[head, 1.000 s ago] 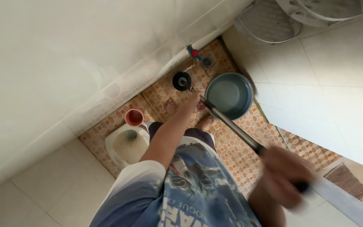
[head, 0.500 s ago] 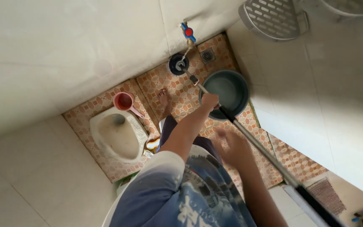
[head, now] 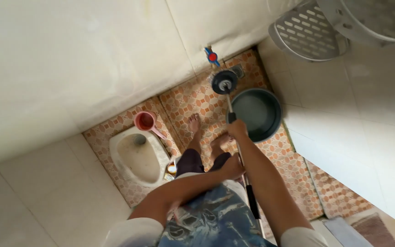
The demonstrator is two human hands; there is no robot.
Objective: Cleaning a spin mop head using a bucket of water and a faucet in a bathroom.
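I look straight down at my own body and bare feet [head: 194, 124] on a patterned orange floor [head: 186, 103]. Both hands grip a long thin pole [head: 253, 202] that ends in a round dark brush head [head: 225, 81] resting on the floor by the wall. My right hand [head: 237, 129] holds the pole further forward, beside the rim of a dark teal bucket [head: 258, 114]. My left hand [head: 232, 167] grips it lower down, near my knees.
A white squat toilet [head: 136, 156] sits at the left with a red dipper [head: 145, 121] at its far end. A red and blue tap [head: 212, 56] juts from the white tiled wall. Grey perforated plastic shelves [head: 308, 28] hang at the top right.
The brush head has moved from beside the bucket to the floor near the tap. My hands have come close together on the pole, and the view has shifted right.
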